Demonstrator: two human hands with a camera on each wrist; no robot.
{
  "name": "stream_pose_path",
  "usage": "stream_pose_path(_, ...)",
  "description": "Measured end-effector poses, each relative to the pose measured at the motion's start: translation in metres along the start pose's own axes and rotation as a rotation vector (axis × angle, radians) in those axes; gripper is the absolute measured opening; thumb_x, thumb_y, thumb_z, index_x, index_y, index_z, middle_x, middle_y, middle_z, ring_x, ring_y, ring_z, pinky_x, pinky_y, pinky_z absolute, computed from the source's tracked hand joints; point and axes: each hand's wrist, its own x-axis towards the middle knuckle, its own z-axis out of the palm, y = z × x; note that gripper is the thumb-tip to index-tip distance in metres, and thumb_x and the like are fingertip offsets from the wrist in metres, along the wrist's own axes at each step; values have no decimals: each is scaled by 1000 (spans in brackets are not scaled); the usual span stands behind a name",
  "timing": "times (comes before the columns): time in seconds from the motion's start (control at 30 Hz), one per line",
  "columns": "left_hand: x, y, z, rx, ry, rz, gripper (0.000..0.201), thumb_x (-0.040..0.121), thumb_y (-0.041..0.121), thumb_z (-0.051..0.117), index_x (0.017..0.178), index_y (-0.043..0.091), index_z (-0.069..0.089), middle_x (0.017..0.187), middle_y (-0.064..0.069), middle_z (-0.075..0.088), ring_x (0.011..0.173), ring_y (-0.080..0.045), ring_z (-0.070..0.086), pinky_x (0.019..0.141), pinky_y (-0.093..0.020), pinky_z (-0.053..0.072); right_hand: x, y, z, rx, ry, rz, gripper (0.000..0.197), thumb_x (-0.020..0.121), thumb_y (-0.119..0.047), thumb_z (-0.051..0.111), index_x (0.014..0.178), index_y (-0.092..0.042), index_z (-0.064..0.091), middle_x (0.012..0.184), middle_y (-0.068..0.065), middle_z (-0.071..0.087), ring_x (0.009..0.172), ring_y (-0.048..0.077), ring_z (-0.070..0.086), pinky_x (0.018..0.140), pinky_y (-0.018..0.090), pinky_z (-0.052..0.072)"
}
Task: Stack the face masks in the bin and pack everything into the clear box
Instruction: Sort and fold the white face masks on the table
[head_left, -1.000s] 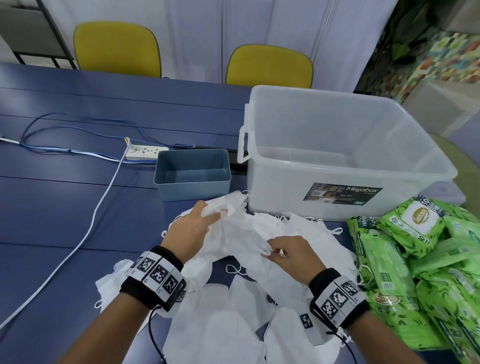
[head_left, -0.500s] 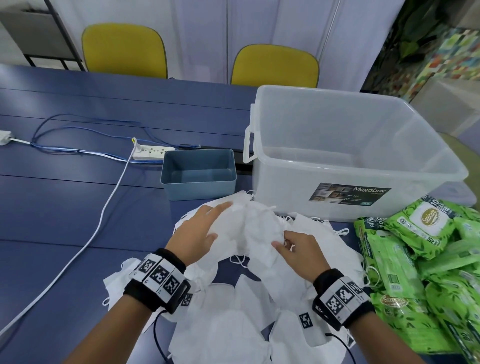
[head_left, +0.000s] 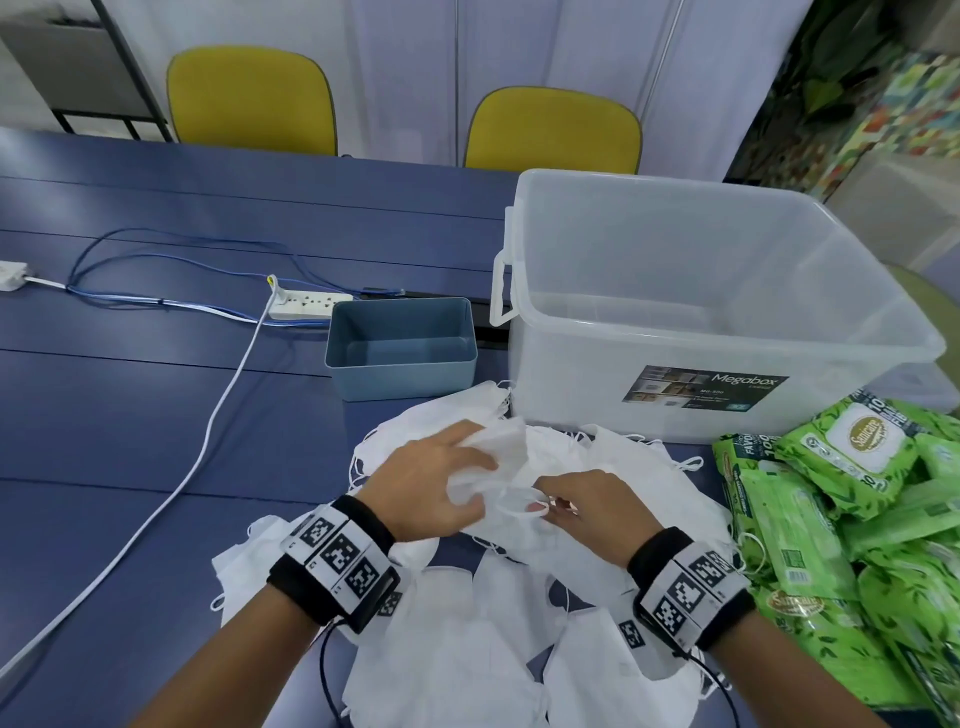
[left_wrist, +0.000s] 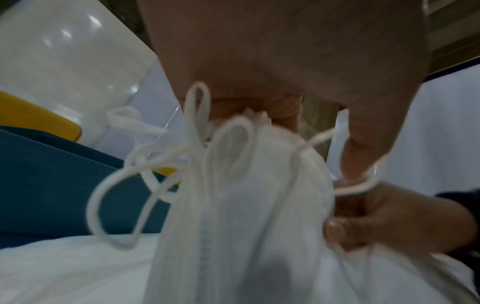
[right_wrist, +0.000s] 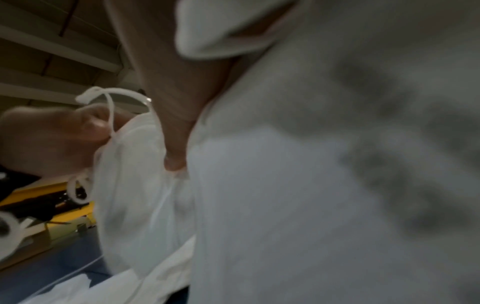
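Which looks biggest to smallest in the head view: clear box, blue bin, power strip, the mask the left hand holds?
1. clear box
2. blue bin
3. Unsure: the mask gripped by the left hand is bunched, partly hidden and nearer the camera; the power strip looks comparable, likely smallest.

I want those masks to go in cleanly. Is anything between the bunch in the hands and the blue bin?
Nothing visible. The left hand grips the bunch of masks, the right hand pinches it, just in front of the blue bin. Only loose masks lie between, low on the table. The bin looks empty.
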Motion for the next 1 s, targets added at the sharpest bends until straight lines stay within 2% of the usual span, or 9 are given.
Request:
stream_pose_path(0.2, 7, -1, 21, 12, 10, -39, 58, 72, 66, 42, 78, 16, 71, 96, 8, 58, 77, -18, 58, 65, -30, 43, 8, -5, -9, 134, 63, 41, 14, 86, -45, 64, 89, -31, 63, 64, -8, 50, 62, 8, 47, 66, 26, 39)
stream_pose_path(0.3, 7, -3, 20, -182, 163, -266, 57, 75, 59, 63, 103, 9, 66, 106, 0, 65, 97, -22, 60, 83, -29, 44, 4, 7, -11, 283, 185, 141, 27, 77, -46, 74, 96, -29, 65, 59, -8, 49, 58, 3, 50, 61, 15, 36)
stream_pose_path(0.37, 7, -4, 19, -300, 250, -402, 52, 83, 41, 69, 119, 5, 57, 105, 1, 63, 99, -19, 56, 80, -17, 38, 1, 14, -11, 369, 251, 204, 28, 73, -45, 77, 94, -31, 64, 57, -8, 49, 59, 3, 50, 61, 15, 38)
stream_pose_path(0.5, 7, -8, 20, -751, 445, -477, 24, 94, 24, 56, 103, 4, 64, 92, -1, 68, 91, -19, 64, 69, -7, 43, 0, 16, 1, 501, 278, 252, 18, 76, -43, 75, 88, -34, 64, 51, -10, 50, 57, 5, 49, 62, 20, 40)
stream_pose_path(0.6, 4, 0, 24, -995, 375, -471, 28, 100, 23, 43, 110, 6, 63, 97, 0, 68, 79, 0, 66, 67, -9, 46, 4, 5, 11, 597, 277, 231, 20, 78, -48, 67, 84, -29, 62, 47, -10, 48, 53, 6, 45, 60, 23, 39)
stream_pose_path(0.8, 2, 2, 25, -899, 193, -399, 22, 96, 12, 51, 106, -5, 60, 99, 20, 53, 78, 27, 53, 70, 2, 38, 8, -2, 17, 693, 380, 271, 31, 85, -40, 66, 72, -18, 49, 49, -6, 42, 54, 15, 38, 59, 29, 35)
stream_pose_path(0.87, 2, -9, 28, -780, 153, -390, 32, 90, 18, 64, 113, -3, 59, 121, 11, 54, 107, 10, 55, 88, -12, 43, 8, 0, 15, 674, 378, 261, 29, 87, -32, 67, 70, -21, 47, 48, -7, 42, 55, 15, 38, 59, 29, 36)
stream_pose_path(0.93, 2, -13, 26, -647, 149, -367, 27, 77, 38, 75, 98, 23, 69, 129, -7, 56, 128, -20, 46, 105, -38, 39, 8, 3, 10, 653, 364, 236, 26, 88, -29, 67, 72, -23, 48, 50, -8, 43, 56, 15, 40, 59, 28, 38)
stream_pose_path(1.0, 1, -19, 24, -593, 154, -356, 36, 60, 62, 70, 86, 38, 67, 121, -4, 60, 131, -17, 41, 110, -40, 33, 5, 6, 1, 631, 329, 187, 22, 89, -28, 65, 74, -26, 50, 53, -9, 43, 56, 12, 39, 57, 25, 38)
